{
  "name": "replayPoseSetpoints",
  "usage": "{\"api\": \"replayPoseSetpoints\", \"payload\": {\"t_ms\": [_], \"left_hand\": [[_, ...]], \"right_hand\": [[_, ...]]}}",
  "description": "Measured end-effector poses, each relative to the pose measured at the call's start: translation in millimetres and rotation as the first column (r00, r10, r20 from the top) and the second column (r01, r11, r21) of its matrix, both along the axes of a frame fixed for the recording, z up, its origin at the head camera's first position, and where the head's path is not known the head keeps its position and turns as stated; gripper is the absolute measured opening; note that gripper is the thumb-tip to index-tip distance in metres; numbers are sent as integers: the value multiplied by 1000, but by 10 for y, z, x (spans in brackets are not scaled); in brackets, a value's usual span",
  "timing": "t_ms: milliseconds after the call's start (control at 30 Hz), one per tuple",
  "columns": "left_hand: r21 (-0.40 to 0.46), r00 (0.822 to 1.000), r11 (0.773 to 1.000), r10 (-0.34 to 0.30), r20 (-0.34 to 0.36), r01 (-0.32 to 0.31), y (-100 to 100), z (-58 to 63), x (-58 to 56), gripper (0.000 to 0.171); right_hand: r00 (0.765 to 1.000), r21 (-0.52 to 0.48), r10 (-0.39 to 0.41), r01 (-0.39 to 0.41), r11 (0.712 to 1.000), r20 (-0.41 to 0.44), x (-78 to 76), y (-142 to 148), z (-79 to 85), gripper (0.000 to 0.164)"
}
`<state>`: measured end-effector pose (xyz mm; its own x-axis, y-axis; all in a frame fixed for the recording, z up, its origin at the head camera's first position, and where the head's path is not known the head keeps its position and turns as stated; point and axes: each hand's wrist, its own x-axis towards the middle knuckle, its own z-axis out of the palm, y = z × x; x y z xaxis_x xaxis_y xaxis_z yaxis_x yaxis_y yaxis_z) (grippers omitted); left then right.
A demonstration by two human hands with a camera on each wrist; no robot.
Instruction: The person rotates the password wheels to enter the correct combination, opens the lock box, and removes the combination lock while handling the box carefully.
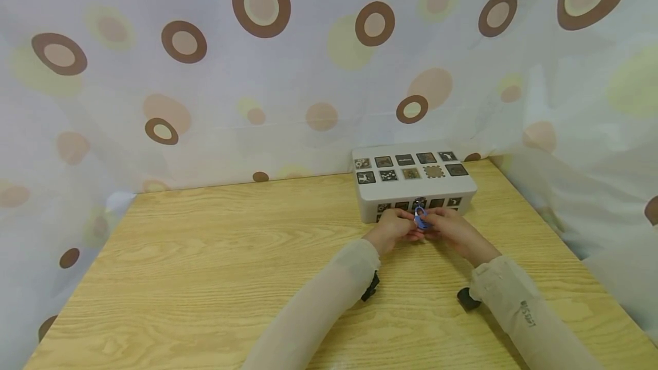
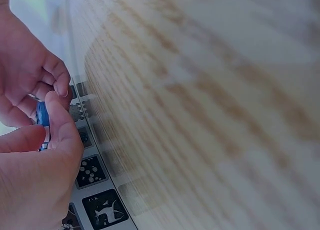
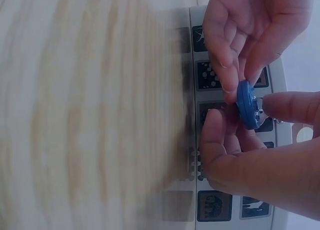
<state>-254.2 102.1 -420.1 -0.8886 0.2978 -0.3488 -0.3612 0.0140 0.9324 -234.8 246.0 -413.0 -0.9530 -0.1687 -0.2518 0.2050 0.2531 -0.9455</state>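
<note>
A blue padlock [image 3: 246, 104] with small dials along one face hangs in front of the box [image 1: 416, 186], close to the metal clasp [image 1: 419, 202] on its front. My left hand [image 1: 392, 229] pinches one end of the padlock between thumb and fingertips. From the other side, my right hand [image 1: 454, 233] holds it, the thumb [image 3: 285, 105] at the dial face and the fingers curled behind. The box is white, with rows of small dark square pictures on lid and front, and its lid is down. Fingers partly hide the padlock in the left wrist view.
The wooden table [image 1: 221, 267] stretches to the left and in front of the box. Behind and at the sides hangs a white curtain [image 1: 288, 84] with brown and yellow circles. The box stands at the back right, near the curtain.
</note>
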Motion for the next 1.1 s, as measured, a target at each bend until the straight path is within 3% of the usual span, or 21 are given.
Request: {"api": "replayPoseSetpoints", "payload": {"t_ms": [800, 1100], "left_hand": [[-10, 1000, 1000, 3, 8, -3, 12, 8, -1, 8], [2, 1000, 1000, -6, 10, 6, 12, -13, -16, 7]], "right_hand": [[1000, 17, -4, 4, 1000, 3, 9, -15, 21, 47], [999, -63, 37, -39, 997, -36, -109, 128, -194, 50]]}}
